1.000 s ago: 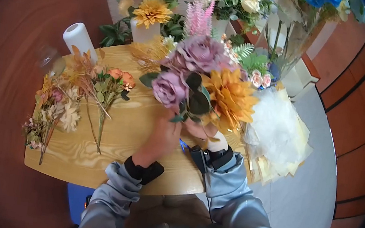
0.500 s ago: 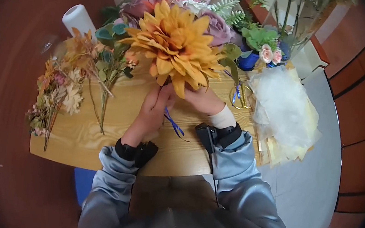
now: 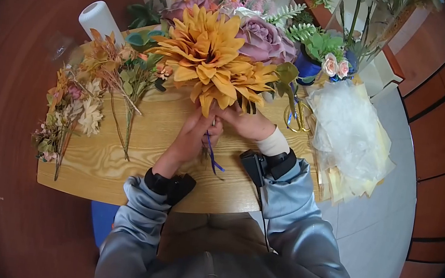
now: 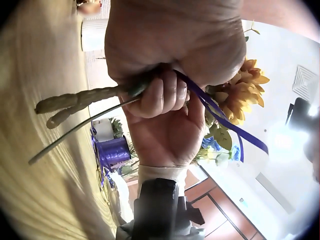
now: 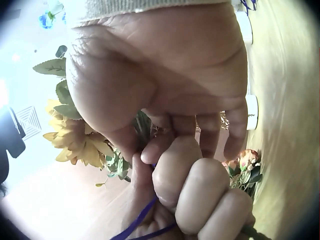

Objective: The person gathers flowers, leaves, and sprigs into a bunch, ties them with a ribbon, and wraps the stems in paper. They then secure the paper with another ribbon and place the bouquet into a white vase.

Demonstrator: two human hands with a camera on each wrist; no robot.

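A bouquet of artificial flowers stands over the table, with large orange blooms in front and a mauve rose behind. My left hand grips its stems below the flower heads, and the cut ends stick out past the fist. Close against it, my right hand holds the stems just under the blooms, thumb and forefinger around them, as the right wrist view shows. A blue-purple ribbon is at the stems between both hands, its loose ends hanging down. The two hands partly hide the binding point.
Loose flower stems and an orange sprig lie on the left of the wooden table. Behind stands a white vase. On the right are gold-handled scissors, a purple ribbon spool and wrapping sheets.
The bouquet has swung so an orange bloom faces me and the mauve roses sit behind. Both hands have come together at the stems, and the ribbon ends now hang in plain sight.
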